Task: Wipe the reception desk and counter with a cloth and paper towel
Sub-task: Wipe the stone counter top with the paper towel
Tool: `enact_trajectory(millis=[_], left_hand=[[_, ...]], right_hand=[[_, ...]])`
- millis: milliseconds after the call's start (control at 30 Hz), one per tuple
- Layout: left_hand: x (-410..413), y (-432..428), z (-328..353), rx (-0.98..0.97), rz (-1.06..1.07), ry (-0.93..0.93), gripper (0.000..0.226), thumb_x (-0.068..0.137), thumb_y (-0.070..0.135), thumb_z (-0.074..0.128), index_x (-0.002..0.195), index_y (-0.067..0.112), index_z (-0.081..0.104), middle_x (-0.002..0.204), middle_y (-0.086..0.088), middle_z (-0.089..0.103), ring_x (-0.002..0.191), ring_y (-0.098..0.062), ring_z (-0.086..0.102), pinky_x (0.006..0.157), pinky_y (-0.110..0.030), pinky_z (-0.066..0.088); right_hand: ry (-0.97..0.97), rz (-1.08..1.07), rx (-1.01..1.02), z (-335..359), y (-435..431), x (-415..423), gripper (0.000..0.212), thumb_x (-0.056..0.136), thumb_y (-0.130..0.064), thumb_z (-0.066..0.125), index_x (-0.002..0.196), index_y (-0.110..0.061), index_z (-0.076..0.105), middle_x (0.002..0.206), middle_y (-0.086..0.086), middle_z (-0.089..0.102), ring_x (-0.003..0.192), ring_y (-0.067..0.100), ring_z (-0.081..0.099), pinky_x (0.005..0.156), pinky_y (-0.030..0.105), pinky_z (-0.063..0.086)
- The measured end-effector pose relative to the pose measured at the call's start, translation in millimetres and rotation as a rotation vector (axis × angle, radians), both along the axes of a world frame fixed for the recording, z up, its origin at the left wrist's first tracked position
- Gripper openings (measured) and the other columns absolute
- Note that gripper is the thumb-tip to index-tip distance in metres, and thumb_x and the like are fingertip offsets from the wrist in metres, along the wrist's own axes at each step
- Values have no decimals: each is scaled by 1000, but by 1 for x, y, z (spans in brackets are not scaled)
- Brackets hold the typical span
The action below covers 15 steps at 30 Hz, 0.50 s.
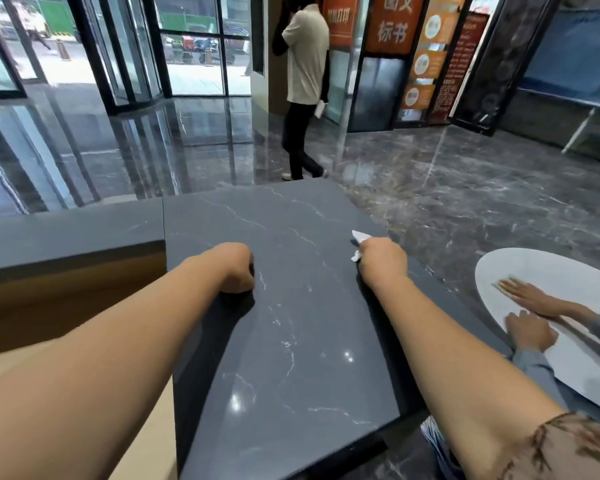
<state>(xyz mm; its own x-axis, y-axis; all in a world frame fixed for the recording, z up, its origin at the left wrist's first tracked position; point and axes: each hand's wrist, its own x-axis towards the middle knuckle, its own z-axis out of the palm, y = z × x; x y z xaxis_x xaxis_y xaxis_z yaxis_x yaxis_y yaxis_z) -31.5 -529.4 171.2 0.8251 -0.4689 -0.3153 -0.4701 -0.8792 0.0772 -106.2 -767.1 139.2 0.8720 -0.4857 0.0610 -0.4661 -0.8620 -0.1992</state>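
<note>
your right fingers (378, 252) are clenched around a crumpled white paper towel (359, 237), whose corners poke out just beyond them, over the dark veined counter (291, 323). your left hand (234, 268) is curled into a fist resting on the counter, well apart from the towel.

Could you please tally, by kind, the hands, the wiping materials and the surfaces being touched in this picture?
Hands: 4, the wearer's left hand and right hand, plus another person's two hands.
Paper towels: 1, the paper towel in the right hand.
Surfaces: 2, the dark counter and a white round table.
Total: 7.
</note>
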Motion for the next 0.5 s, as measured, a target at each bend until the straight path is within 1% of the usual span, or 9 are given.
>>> enact_trajectory(millis=[33,67,100,133,200,267,300,400,500], left_hand=[[-2,-3,-4,-21,-18,-5,16,87,21,57,101,14,64,105,-9,65,94,-28,58,78,-30,47],[-3,-6,-5,-31,-35,-14,9,86,18,57,94,17,62,98,-8,63,89,-27,56,74,-30,45],[-4,-7,-8,-39,-40,-15,6,86,17,56,91,18,60,92,-6,60,85,-26,54,72,-30,44],[-4,-7,-9,-42,-40,-15,7,85,17,56,92,17,60,88,-3,57,84,-25,53,72,-30,44],[-3,-8,-8,-39,-42,-22,17,85,22,60,100,16,63,86,-1,54,84,-24,52,72,-30,44],[-1,-11,-3,-35,-47,-35,23,84,29,63,105,19,64,86,1,54,84,-23,53,72,-29,44],[-1,-13,-1,-36,-48,-34,25,84,32,64,106,20,64,86,2,54,85,-23,52,72,-29,44],[-1,-22,0,-50,-92,-31,35,83,38,66,111,18,64,84,4,53,85,-22,51,78,-32,49],[-2,-36,-3,-42,-120,-6,45,84,42,65,122,16,61,105,-1,62,98,-25,57,89,-38,51]], right_hand=[[-38,0,28,-1,8,2,32,84,-1,52,110,-19,57,113,7,68,93,32,57,70,29,39],[-60,4,49,0,21,7,23,82,1,51,95,-18,51,104,6,68,84,30,53,65,28,34],[-59,44,60,0,38,13,22,81,1,51,88,-18,46,98,6,66,81,29,50,65,27,31],[-48,115,78,0,57,17,21,81,1,52,87,-18,47,97,6,65,85,30,52,66,27,30],[-15,267,89,-2,85,23,23,82,-1,55,99,-15,62,112,7,66,102,32,58,74,28,40],[-39,357,90,-1,82,28,36,84,-4,56,116,-17,66,131,9,60,115,33,55,90,31,45],[-47,371,88,-1,71,32,42,85,-6,56,122,-22,64,137,7,57,118,32,54,93,30,44],[7,268,49,5,29,43,53,86,-5,53,132,-31,58,130,14,59,115,35,56,86,28,42],[48,168,13,7,-2,63,55,87,0,49,133,-29,56,121,16,61,110,35,57,79,30,41]])
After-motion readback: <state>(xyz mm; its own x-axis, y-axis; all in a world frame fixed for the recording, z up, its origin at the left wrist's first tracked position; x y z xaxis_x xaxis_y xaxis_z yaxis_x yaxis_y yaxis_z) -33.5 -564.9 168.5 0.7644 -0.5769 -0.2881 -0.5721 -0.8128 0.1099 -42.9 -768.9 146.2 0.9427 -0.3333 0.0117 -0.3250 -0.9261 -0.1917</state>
